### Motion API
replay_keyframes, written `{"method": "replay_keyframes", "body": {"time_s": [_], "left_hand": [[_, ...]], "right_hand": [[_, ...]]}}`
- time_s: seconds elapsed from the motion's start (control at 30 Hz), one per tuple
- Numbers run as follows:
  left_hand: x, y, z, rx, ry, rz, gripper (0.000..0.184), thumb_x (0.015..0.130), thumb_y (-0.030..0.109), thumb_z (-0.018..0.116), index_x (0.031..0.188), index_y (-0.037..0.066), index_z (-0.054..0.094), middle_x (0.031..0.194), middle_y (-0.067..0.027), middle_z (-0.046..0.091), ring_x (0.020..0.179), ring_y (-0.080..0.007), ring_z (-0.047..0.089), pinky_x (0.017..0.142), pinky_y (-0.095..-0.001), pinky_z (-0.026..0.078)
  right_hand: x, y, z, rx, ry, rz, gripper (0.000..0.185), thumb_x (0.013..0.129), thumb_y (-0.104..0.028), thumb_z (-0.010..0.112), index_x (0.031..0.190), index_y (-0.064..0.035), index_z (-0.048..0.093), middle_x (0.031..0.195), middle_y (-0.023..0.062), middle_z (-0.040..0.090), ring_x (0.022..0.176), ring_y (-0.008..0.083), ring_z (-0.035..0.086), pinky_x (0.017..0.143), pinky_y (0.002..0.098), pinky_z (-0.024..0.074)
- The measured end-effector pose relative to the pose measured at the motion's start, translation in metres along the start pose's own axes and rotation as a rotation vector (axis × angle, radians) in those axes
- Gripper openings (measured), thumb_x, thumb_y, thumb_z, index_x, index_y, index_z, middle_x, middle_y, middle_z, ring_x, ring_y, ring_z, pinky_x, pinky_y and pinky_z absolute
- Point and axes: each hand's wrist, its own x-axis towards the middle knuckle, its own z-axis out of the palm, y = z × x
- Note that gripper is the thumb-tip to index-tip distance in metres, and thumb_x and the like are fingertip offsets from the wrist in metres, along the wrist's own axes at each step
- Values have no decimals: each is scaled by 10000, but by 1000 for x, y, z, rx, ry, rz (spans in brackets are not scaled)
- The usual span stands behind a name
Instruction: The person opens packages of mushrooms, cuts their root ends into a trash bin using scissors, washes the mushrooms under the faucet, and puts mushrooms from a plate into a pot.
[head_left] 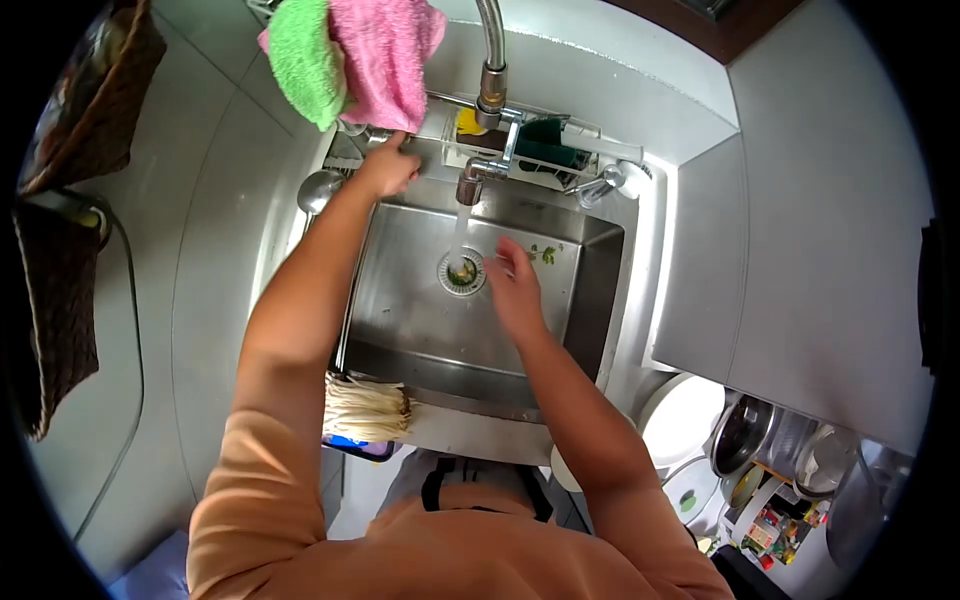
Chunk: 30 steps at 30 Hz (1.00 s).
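Observation:
At the back left rim of the steel sink (410,320), my left hand (388,168) is closed, just below the hanging pink cloth (385,60); what it grips, if anything, is too small to make out. My right hand (515,288) is over the basin with fingers apart and nothing held. It is right of the water stream (461,235), which falls from the faucet (469,187) onto the drain (462,272). Green and yellowish scraps lie in the drain. A green leafy sprig (545,255) lies on the basin floor to the right.
A green cloth (303,62) hangs beside the pink one. A ladle (319,190) rests at the left rim. Behind the faucet is a wire rack (550,178) with sponges. Pale enoki-like mushrooms (365,410) lie at the front left; a white bowl (683,418) is at the lower right.

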Motion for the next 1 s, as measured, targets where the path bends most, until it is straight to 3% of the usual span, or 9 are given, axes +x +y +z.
{"method": "replay_keyframes", "body": {"time_s": [0.07, 0.2, 0.47, 0.57, 0.63, 0.73, 0.87, 0.9, 1.0], "left_hand": [[-26, -32, 14, -101, 263, 184, 395, 835, 202, 558, 1190, 31, 540, 690, -85, 592, 613, -166, 562, 552, -305, 440], [-107, -50, 97, -775, -58, -330, 403, 913, 290, 493, 1266, 96, 502, 1003, -77, 628, 870, -142, 571, 710, -302, 478], [-168, -16, 113, -1818, -274, -61, 356, 928, 369, 397, 1138, 97, 491, 869, -80, 580, 773, -242, 558, 710, -320, 471], [-161, -50, 110, -1577, -797, 316, 372, 911, 401, 411, 1029, 53, 473, 913, -82, 539, 834, -218, 566, 769, -322, 473], [-165, -55, 113, -1127, -566, 539, 333, 897, 372, 437, 1005, 59, 474, 935, -100, 530, 891, -222, 550, 824, -317, 451], [-173, -44, 110, -1159, -234, 210, 356, 929, 372, 400, 1129, 85, 462, 1042, -96, 536, 938, -223, 536, 826, -314, 442], [-208, -14, 124, -1140, 42, -231, 535, 986, 435, 317, 1407, 107, 347, 1227, -89, 526, 1064, -189, 515, 904, -311, 426], [-205, -16, 118, -1092, 66, -133, 552, 985, 447, 318, 1414, 100, 338, 1242, -93, 520, 1095, -191, 505, 928, -310, 414], [-197, -23, 98, -987, -10, -48, 591, 980, 482, 305, 1408, 76, 350, 1310, -116, 473, 1176, -208, 462, 990, -324, 365]], "right_hand": [[8, 9, 24, 308, 10, 23, 283, 869, -172, 594, 1104, -16, 566, 1025, 84, 595, 913, 175, 563, 786, 281, 446], [12, -5, 64, 439, 19, 270, 186, 895, -181, 545, 904, -10, 620, 777, 47, 617, 688, 134, 571, 603, 284, 434], [-11, -53, 64, 274, -177, 71, 181, 825, -205, 559, 875, -38, 609, 753, 79, 607, 644, 211, 563, 586, 347, 439], [-28, -78, 61, -160, -200, -503, 205, 770, -188, 595, 921, -51, 614, 820, 110, 621, 706, 254, 587, 640, 372, 464], [-27, -83, 49, -306, -272, -811, 247, 734, -177, 619, 951, -59, 618, 865, 131, 630, 746, 283, 604, 677, 389, 481], [-12, -43, 37, -175, -412, -927, 284, 723, -180, 629, 985, -71, 623, 918, 140, 640, 818, 295, 621, 741, 395, 491], [-11, -6, 65, 163, -53, 260, 504, 969, -363, 415, 1298, 18, 444, 1244, 183, 499, 1163, 261, 466, 1007, 354, 345], [-18, 22, 56, -92, -347, -90, 657, 964, -461, 370, 1420, 3, 279, 1444, 168, 290, 1333, 264, 269, 1118, 374, 147], [-43, 8, 83, 216, -231, -28, 645, 954, -469, 383, 1398, -5, 324, 1412, 145, 348, 1305, 270, 313, 1097, 368, 181]]}}
